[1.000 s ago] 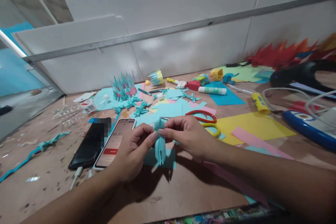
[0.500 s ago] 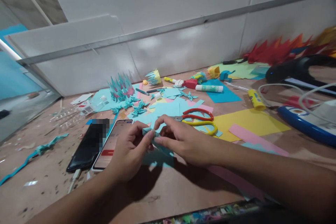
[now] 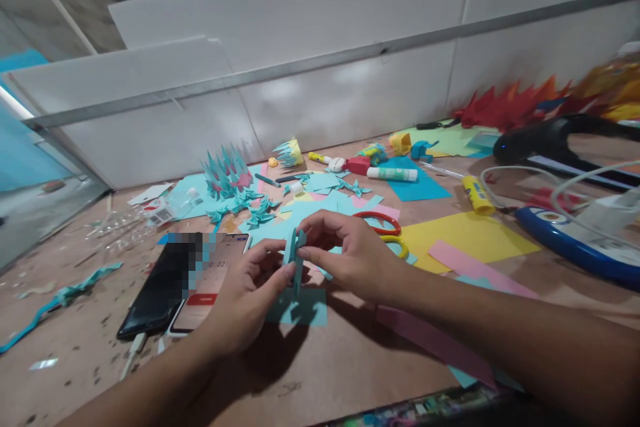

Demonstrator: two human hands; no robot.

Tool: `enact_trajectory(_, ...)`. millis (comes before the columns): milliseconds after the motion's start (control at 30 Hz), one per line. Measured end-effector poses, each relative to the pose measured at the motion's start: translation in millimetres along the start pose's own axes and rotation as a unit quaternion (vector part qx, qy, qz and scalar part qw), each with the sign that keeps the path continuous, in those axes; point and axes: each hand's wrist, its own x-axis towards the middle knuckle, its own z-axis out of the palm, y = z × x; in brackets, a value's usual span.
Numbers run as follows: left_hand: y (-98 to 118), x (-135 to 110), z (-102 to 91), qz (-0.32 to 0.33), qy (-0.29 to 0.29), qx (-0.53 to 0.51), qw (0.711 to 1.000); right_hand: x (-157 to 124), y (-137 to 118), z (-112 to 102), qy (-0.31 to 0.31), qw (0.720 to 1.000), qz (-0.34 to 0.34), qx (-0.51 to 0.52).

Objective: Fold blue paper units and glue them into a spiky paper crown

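- So the slim folded turquoise paper piece (image 3: pixel 294 261) is held up off the table, left of the metal scissors with red and yellow handles (image 3: pixel 387 216) and a bit nearer.
- It's pinched between thumb and fingers of the left hand (image 3: pixel 253 280); its other side is clamped by the right hand's (image 3: pixel 353 253) thumb and fingertips.
- Layers could get crushed or creased crooked if it's squeezed too hard.
- A tear might be caused by uneven pulling.
- If either pinch is loosened, folds could be sprung open.
- Also, the scissors could be nudged by the right hand, held close beside them.
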Motion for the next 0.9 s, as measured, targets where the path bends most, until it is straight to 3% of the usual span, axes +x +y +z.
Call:
enact_trajectory(100, 4, 0, 1.1, 0.011, 0.000, 0.018, 1.000, -4, -3, 1, -0.026, 0.999, -0.008, -0.025)
enact_trajectory(267, 4, 1, -0.6, 0.050, -0.014, 0.069, 0.996, -5, -2, 2, 0.003, 0.997, 0.014, -0.080)
enact_trajectory(533, -1, 2, -1.8, 0.056, 0.020, 0.079, 0.995, 1, 11, 5, 0.033, 0.998, 0.046, -0.027)
enact_trajectory(633, -1, 4, -2.4, 0.059, -0.003, 0.075, 0.995, -1, 11, 6, 0.029, 0.997, 0.003, -0.069)
enact_trajectory(767, 3, 4, -2.8, 0.054, -0.026, 0.111, 0.992, -3, 7, 9, 0.045, 0.981, -0.104, -0.157)
enact_trajectory(900, 3, -1, 0.6, 0.030, -0.044, 0.093, 0.994, -5, 3, 13, 0.044, 0.963, -0.131, -0.233)
